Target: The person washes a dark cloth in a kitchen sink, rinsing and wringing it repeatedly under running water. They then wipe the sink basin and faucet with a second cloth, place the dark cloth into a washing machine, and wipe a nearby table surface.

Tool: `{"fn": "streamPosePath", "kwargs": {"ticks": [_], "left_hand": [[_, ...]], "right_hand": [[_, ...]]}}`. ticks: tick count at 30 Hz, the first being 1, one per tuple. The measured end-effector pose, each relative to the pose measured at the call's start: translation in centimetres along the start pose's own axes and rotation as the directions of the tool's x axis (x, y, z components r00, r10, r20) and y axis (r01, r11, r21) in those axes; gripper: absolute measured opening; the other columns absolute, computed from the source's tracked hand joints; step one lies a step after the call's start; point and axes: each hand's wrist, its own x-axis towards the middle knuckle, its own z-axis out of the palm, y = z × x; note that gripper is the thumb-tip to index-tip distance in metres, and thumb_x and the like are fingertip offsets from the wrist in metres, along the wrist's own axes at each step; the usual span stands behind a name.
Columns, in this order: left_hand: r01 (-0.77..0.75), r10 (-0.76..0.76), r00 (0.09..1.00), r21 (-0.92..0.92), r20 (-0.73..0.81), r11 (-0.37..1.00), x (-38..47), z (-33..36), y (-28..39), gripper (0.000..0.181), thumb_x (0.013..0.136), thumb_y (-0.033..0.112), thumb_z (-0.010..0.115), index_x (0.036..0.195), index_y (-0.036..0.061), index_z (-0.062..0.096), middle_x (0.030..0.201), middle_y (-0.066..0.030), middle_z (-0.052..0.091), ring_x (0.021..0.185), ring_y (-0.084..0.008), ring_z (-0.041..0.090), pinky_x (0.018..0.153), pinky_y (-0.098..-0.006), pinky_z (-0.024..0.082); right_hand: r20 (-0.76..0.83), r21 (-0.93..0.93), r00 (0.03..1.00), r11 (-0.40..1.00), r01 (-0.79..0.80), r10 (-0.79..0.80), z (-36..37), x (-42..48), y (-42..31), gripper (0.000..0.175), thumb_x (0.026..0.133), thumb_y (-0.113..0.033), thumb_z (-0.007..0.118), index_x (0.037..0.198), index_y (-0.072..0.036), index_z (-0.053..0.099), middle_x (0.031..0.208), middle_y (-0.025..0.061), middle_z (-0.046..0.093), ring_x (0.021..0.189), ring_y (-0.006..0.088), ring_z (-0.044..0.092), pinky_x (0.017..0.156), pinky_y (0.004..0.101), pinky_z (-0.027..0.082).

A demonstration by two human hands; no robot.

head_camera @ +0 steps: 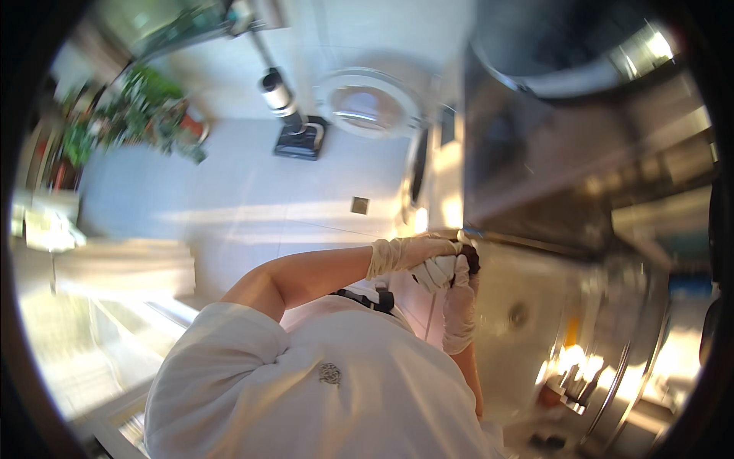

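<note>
My left hand (427, 252), in a thin whitish glove, reaches across from the left to the near-left rim of the pale sink basin (499, 350). My right hand (460, 301), gloved alike, comes up from below and meets it. Between them is a bunched white cloth (434, 273), gripped by both hands. A dark brown item (471, 258) shows beside the fingers at the right; blur hides what it is and which hand touches it. Part of the fingers of each hand is hidden by the overlap.
Left of the counter stands a front-loading washer with its round door (370, 103) swung out. An upright floor cleaner (287, 115) stands on the tiles near a square floor drain (359, 205). Potted plants (137, 109) are at upper left. Blurred utensils (573, 384) lie beyond the sink.
</note>
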Motion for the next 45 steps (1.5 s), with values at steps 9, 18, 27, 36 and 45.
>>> {"fn": "streamPosePath", "kwargs": {"ticks": [9,18,27,36,45], "left_hand": [[-0.155,-0.11,0.963,-0.841,-0.245,0.519,-19.4,-17.7,1.0,0.022,0.097,0.021,0.054,0.115,0.0079,0.06,0.089,-0.0017,0.064,0.082,-0.02,0.06,0.071,-0.0357,0.052],[-0.84,0.227,0.418,-0.28,-0.88,0.465,-41.2,-33.6,4.3,0.048,0.096,0.049,0.039,0.126,0.0169,0.058,0.128,-0.0084,0.059,0.115,-0.0354,0.058,0.1,-0.0548,0.045],[0.008,0.514,-0.19,0.522,-0.837,0.853,-51.3,-45.6,7.8,0.051,0.099,0.043,0.038,0.135,0.0106,0.051,0.132,-0.0082,0.057,0.124,-0.0291,0.054,0.104,-0.0495,0.043],[-0.195,0.295,-0.406,0.397,-0.865,0.897,-60.8,-55.7,12.2,0.039,0.092,0.041,0.054,0.112,0.0083,0.061,0.11,-0.0055,0.066,0.099,-0.0244,0.063,0.09,-0.0427,0.046],[-0.718,0.063,-0.52,0.476,-0.852,0.507,-77.2,-64.3,12.8,0.057,0.101,0.056,0.035,0.135,0.0103,0.045,0.123,-0.0033,0.055,0.111,-0.0171,0.055,0.103,-0.0359,0.042]], "right_hand": [[0.432,0.355,0.882,0.863,-0.36,0.19,19.3,8.9,3.2,0.043,0.095,-0.036,0.06,0.123,-0.004,0.054,0.118,0.0093,0.059,0.111,0.0287,0.057,0.109,0.0544,0.039],[0.758,0.077,0.495,0.695,-0.715,0.426,45.2,10.5,11.7,0.049,0.096,-0.024,0.058,0.141,-0.01,0.045,0.092,0.0041,0.061,0.077,0.0142,0.058,0.073,0.0289,0.049],[0.804,-0.309,0.029,0.459,-0.833,0.594,68.8,14.6,19.9,0.05,0.089,-0.057,0.061,0.093,-0.008,0.058,0.085,0.0011,0.056,0.082,0.0174,0.056,0.088,0.0396,0.045],[0.851,-0.222,-0.401,0.924,0.312,0.34,92.3,9.2,22.3,0.048,0.087,-0.012,0.071,0.133,-0.014,0.055,0.096,0.0036,0.061,0.079,0.0147,0.061,0.073,0.0273,0.053],[0.659,0.193,-0.659,0.765,0.614,0.362,113.2,-3.0,34.8,0.037,0.083,-0.035,0.069,0.104,-0.005,0.064,0.095,0.0178,0.068,0.089,0.0371,0.066,0.08,0.0413,0.053]]}}
